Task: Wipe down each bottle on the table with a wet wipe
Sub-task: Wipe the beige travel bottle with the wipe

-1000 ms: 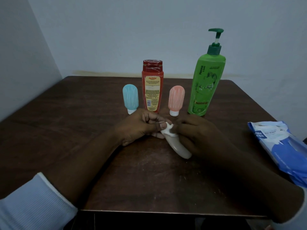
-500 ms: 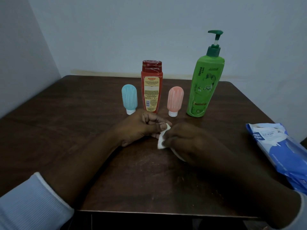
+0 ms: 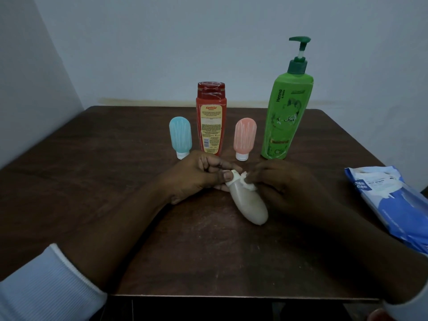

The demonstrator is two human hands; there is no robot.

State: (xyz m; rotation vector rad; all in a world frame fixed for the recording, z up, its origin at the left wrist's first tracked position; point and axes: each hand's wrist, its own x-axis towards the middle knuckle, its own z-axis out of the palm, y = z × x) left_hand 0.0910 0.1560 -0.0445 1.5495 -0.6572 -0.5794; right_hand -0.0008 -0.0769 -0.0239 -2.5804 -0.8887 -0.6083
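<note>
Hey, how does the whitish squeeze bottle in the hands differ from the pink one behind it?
The whitish squeeze bottle is off-white; the pink squeeze bottle is salmon. The pink one stands upright on its cap; the whitish one lies slanted. The left hand pinches the whitish one's cap end and the right hand holds a wet wipe against it; the pink one stands untouched. Both are small, rounded, white-capped.

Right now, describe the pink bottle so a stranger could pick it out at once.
Find the tall green pump bottle at the back of the brown table. Just left of it stands the small pink bottle on its white cap, the red bottle on its other side. The same-shaped blue bottle stands beyond the red one; this alone is pink.
</note>
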